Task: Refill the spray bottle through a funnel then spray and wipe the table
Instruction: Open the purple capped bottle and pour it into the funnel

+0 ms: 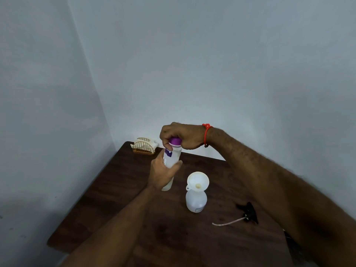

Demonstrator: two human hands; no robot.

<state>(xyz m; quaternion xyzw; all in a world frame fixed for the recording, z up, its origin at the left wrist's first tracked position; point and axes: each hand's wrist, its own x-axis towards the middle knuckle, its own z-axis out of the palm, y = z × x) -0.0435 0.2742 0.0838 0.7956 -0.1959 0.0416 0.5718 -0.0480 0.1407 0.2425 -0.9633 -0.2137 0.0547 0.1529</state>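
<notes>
Fingers of the left hand (163, 175) wrap the clear refill bottle (171, 160), held upright above the dark surface (119, 205), while the right hand (181, 134) grips its purple cap (175, 141). Just beside it stands the spray bottle (196, 200) with a white funnel (198, 181) in its neck; the black spray head (248, 212) lies apart to the right.

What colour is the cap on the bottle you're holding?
Purple; the cap shows under the right hand in the head view.

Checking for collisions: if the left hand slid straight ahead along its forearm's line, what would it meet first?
The left hand grips the refill bottle, pointing toward the far left corner. Beyond the bottle, the gold wire napkin holder seems first in line, though depth is unclear.
</notes>
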